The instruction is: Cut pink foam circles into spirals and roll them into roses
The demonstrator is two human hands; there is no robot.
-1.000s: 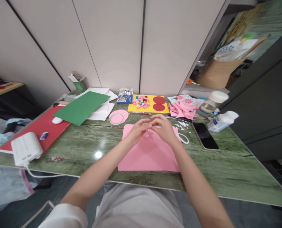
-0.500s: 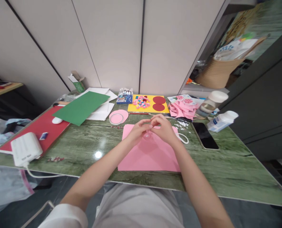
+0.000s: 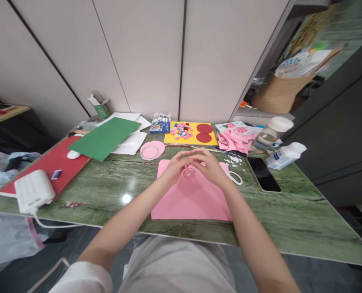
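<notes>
On the table (image 3: 107, 191), pink paper (image 3: 189, 203) is laid. Over it, the left hand (image 3: 175, 168) and right hand (image 3: 210, 167) are half curled; whether anything is held cannot be told. They are now lapped further, and more of the clear ring (image 3: 189, 175) below, seen against the paper, is exposed; fingertip work seems unfinished.

Soft, fairly even indoor light fills the middle of the view. A small round glare spot (image 3: 126, 198) burns white on the glossy green surface (image 3: 107, 183), a paler streak above it, suggesting a lamp overhead. Faint, soft-edged shade lies on the pink paper (image 3: 191, 203) below the fingers (image 3: 203, 156), whose detail looks slightly smeared. The floor (image 3: 306, 272) and the right-hand cabinet (image 3: 348, 130) sit dim. Wide-angle distortion splays the wall panels (image 3: 138, 49) and tilts the white bottle (image 3: 286, 156) outward; the woven basket (image 3: 278, 93) looks soft.
</notes>
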